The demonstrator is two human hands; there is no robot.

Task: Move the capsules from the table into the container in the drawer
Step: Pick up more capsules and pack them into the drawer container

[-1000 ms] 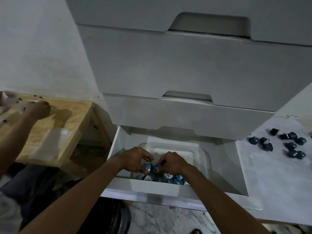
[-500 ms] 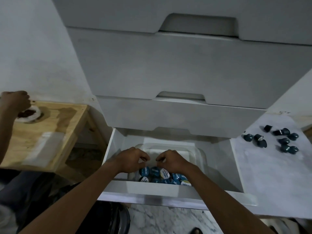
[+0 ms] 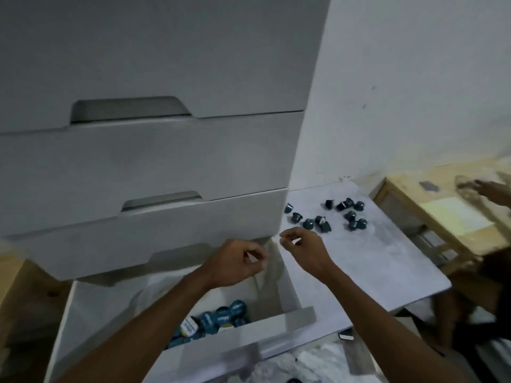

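Several dark blue capsules point(image 3: 325, 217) lie scattered at the back of the white table point(image 3: 373, 261). The bottom drawer point(image 3: 249, 335) stands pulled out; a translucent container point(image 3: 154, 294) inside it holds several blue capsules point(image 3: 213, 319). My left hand point(image 3: 235, 262) hovers above the drawer's right rear corner, fingers loosely curled and holding nothing. My right hand point(image 3: 304, 251) is over the table's near left edge, a short way in front of the loose capsules, fingers apart and empty.
Closed white drawers point(image 3: 152, 161) rise above the open one. Right of the table stands a wooden bench point(image 3: 442, 217), with another person's hand point(image 3: 495, 193) over it and their dark clothing point(image 3: 492, 286) at the table's right end. A wooden surface point(image 3: 16, 286) shows at left.
Both hands rose out of the container and moved right toward the table, leaving capsules inside. The view swung right, bringing the bench and the other person in on the right.
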